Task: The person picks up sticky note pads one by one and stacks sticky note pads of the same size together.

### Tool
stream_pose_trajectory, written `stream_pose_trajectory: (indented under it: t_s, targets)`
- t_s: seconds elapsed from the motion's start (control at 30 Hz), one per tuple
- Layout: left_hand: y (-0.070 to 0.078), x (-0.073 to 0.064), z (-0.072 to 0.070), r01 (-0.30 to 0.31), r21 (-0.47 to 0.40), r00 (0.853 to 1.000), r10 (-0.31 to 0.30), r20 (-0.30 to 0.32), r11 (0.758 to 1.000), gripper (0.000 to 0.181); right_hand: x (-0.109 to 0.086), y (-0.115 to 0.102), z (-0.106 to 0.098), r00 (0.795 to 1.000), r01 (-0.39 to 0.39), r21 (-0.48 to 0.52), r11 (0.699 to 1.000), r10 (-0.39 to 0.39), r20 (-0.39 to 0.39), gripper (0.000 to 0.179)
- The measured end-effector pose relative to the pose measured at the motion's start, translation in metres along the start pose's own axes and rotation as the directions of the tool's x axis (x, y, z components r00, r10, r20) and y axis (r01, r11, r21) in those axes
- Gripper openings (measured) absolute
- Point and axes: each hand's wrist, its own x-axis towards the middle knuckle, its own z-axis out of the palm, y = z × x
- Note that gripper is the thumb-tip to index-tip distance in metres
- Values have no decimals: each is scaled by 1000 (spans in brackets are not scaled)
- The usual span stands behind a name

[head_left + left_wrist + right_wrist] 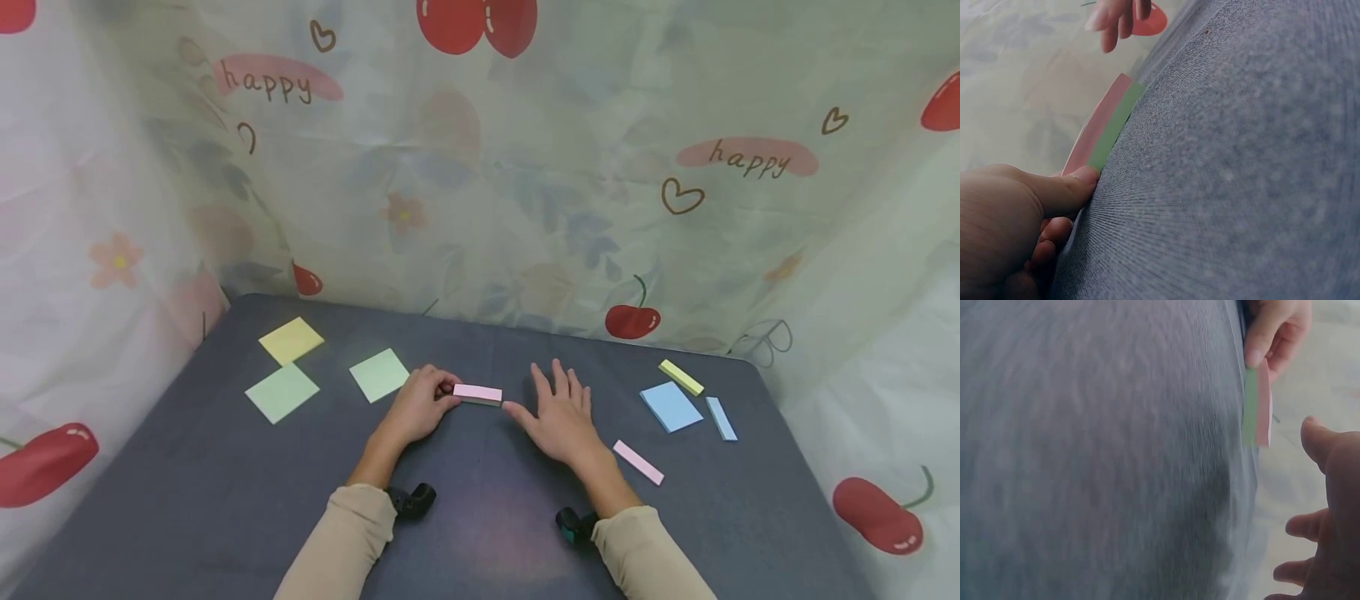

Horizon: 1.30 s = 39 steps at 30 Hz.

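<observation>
Near the middle of the table, a narrow pink sticky note pad [477, 392] lies on top of a green sticky note pad [1116, 125] of similar length. My left hand [421, 403] pinches the left end of this pair between thumb and fingers; in the left wrist view the thumb [1087, 175] presses on their near side. Just right of the pair, my right hand [558, 417] is spread, its thumb near the pads' right end and nothing in its grasp. The right wrist view shows a gap between that hand [1341, 506] and the pads.
On the left lie a yellow square pad [291, 341] and two pale green square pads [282, 392] [379, 375]. To the right are a blue square pad [671, 407], a yellow strip [681, 377], a blue strip [722, 418] and a pink strip [638, 462]. A printed curtain [495, 208] borders the dark table [480, 533].
</observation>
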Motion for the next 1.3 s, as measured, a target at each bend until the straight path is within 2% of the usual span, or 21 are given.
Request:
stream_pose_trajectory:
  t_s: [0.23, 0.5, 1.0, 1.3]
  targets:
    - [-1, 0, 0, -3, -7, 1000, 3, 5, 1000, 18, -7, 17, -12, 999, -33, -18, 999, 33, 18, 92]
    - [-1, 0, 1, 1, -6, 1000, -1, 1, 1000, 18, -22, 44, -27, 998, -65, -53, 996, 65, -3, 93]
    - [1, -1, 1, 5, 2, 1000, -5, -9, 1000, 18, -56, 88, -51, 996, -79, -43, 996, 77, -36, 94]
    - [2, -3, 1, 9, 1, 1000, -9, -5, 1000, 18, -71, 114, -57, 997, -49, -20, 999, 48, -61, 92]
